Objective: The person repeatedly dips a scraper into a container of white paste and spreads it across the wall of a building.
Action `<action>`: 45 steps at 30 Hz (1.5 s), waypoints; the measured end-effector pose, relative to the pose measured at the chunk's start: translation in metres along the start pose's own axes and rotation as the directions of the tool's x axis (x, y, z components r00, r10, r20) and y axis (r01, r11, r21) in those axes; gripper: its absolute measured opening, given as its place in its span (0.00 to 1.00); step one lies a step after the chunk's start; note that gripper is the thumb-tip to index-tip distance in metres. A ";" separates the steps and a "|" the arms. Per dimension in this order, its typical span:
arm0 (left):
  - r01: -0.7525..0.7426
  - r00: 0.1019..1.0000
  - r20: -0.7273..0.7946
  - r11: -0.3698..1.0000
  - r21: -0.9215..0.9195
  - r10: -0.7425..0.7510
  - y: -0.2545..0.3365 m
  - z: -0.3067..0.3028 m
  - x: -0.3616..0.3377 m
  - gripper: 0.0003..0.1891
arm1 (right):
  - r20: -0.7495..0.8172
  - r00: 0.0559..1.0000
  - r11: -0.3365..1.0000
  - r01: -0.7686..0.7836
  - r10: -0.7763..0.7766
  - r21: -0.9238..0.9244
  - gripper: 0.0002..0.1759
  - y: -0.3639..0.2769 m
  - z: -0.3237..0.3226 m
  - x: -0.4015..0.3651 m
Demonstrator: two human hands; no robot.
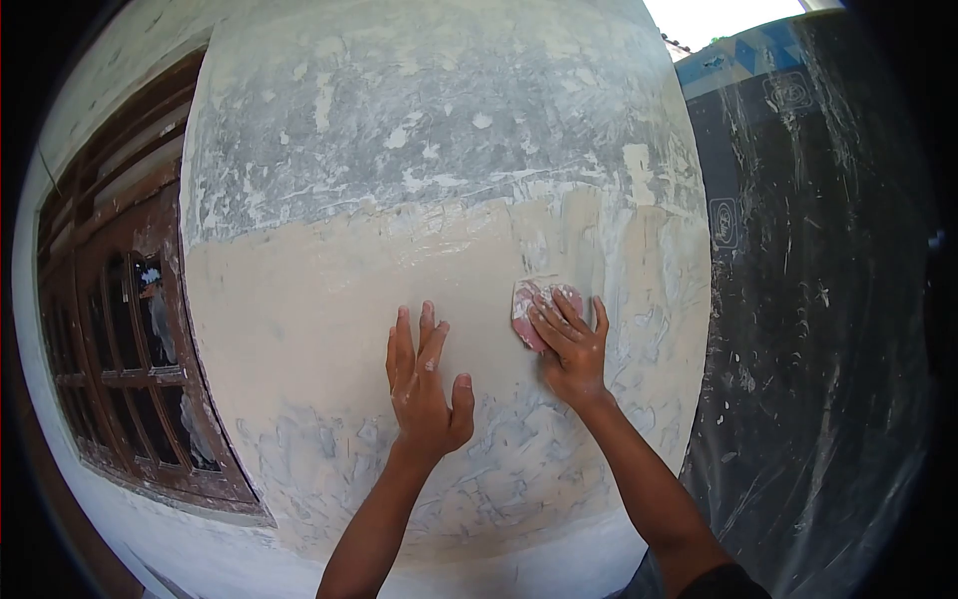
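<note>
My right hand presses a flat pink pad, smeared with white paste, against the wall. Its fingers lie over the pad's right half, and the little finger stands apart. To the left, my left hand is raised in front of the wall with fingers up and thumb out, holding nothing. Around both hands spreads a smooth cream coat, with wet, shiny streaks above the left hand. White smears mark my fingers.
A brown wooden window frame with dark panes borders the wall on the left. On the right hangs a dark, splattered sheet with a blue band at its top. Patchy grey surface shows higher on the wall, and rough blotches lie below the hands.
</note>
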State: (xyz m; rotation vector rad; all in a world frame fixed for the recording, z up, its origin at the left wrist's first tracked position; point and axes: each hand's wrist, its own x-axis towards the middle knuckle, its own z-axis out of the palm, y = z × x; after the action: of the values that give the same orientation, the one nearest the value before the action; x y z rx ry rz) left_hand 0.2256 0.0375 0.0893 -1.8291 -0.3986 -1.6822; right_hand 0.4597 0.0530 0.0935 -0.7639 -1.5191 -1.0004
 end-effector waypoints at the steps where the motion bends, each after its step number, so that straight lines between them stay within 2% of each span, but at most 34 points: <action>1: 0.000 1.000 0.001 1.000 -0.002 0.000 -0.002 -0.002 -0.003 0.26 | 0.024 1.000 1.000 -0.018 0.018 0.001 0.32 -0.003 -0.004 -0.025; 5: 0.044 0.999 0.001 0.999 0.023 -0.044 -0.007 -0.012 -0.011 0.27 | 0.161 0.985 0.998 -0.058 0.058 -0.007 0.30 -0.026 -0.035 -0.117; 8: 0.045 0.999 0.003 0.998 0.038 -0.045 -0.013 -0.018 -0.013 0.27 | 0.126 0.992 1.000 -0.019 0.016 0.022 0.28 -0.040 -0.059 -0.126; 9: 0.041 0.999 0.010 0.998 0.039 -0.042 -0.014 -0.019 -0.012 0.27 | 0.052 0.999 0.999 -0.007 0.004 0.043 0.26 -0.045 -0.063 -0.100; 13: 0.071 0.997 -0.013 0.997 0.027 -0.071 -0.008 -0.016 -0.005 0.26 | -0.200 0.976 0.994 0.095 -0.083 0.050 0.28 -0.038 -0.055 0.044; 16: 0.081 0.996 -0.029 0.997 -0.010 -0.081 -0.002 -0.012 -0.003 0.26 | -0.203 0.972 0.990 0.132 -0.120 0.048 0.30 -0.017 -0.028 0.120; 18: 0.081 0.997 -0.016 0.997 -0.010 -0.081 -0.002 -0.011 -0.008 0.26 | -0.131 0.986 0.993 0.108 -0.102 0.042 0.31 -0.007 -0.009 0.125; 19: 0.080 0.997 -0.016 0.997 -0.010 -0.080 -0.002 -0.012 -0.009 0.26 | -0.132 0.986 0.993 0.108 -0.102 0.041 0.31 -0.005 -0.004 0.115; 22: 0.082 0.997 0.012 0.997 0.008 -0.082 -0.007 -0.018 -0.014 0.27 | 0.050 0.996 0.997 0.075 -0.076 0.028 0.32 -0.012 -0.003 0.032; 27: 0.088 0.996 0.011 0.995 0.050 -0.088 -0.019 -0.035 -0.023 0.27 | 0.330 0.944 1.000 -0.010 0.006 0.010 0.31 -0.054 -0.052 -0.198; 28: 0.086 0.996 0.015 0.995 0.053 -0.087 -0.022 -0.038 -0.025 0.27 | 0.378 0.926 0.999 -0.026 0.012 0.031 0.30 -0.067 -0.065 -0.222; 31: 0.093 0.995 0.027 0.993 0.067 -0.095 -0.029 -0.037 -0.024 0.27 | 0.345 0.939 0.996 -0.044 0.014 0.079 0.28 -0.079 -0.081 -0.213; 32: 0.098 0.995 0.020 0.993 0.069 -0.100 -0.029 -0.034 -0.022 0.27 | 0.255 0.967 0.997 -0.020 0.002 0.070 0.27 -0.077 -0.082 -0.185; 35: 0.106 0.994 0.012 0.993 0.053 -0.107 -0.023 -0.028 -0.021 0.27 | 0.035 0.999 0.997 0.013 -0.016 0.077 0.27 -0.062 -0.079 -0.042; 38: 0.113 0.993 0.016 0.993 0.030 -0.114 -0.016 -0.021 -0.022 0.27 | -0.166 0.980 0.991 0.118 -0.106 0.064 0.29 -0.039 -0.058 0.072; 41: 0.115 0.992 0.044 0.993 0.027 -0.116 -0.013 -0.017 -0.026 0.27 | -0.188 0.980 0.995 0.084 -0.072 0.056 0.29 -0.014 -0.022 0.129; 45: 0.111 0.991 0.067 0.993 0.036 -0.114 -0.012 -0.021 -0.028 0.28 | -0.093 0.992 0.996 0.077 -0.080 -0.044 0.30 -0.009 0.004 0.078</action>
State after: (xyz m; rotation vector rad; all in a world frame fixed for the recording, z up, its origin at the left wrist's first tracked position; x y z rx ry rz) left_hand 0.1978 0.0392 0.0650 -1.8756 -0.5647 -1.6801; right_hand 0.4358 0.0489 0.1684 -0.6802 -1.4604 -1.1137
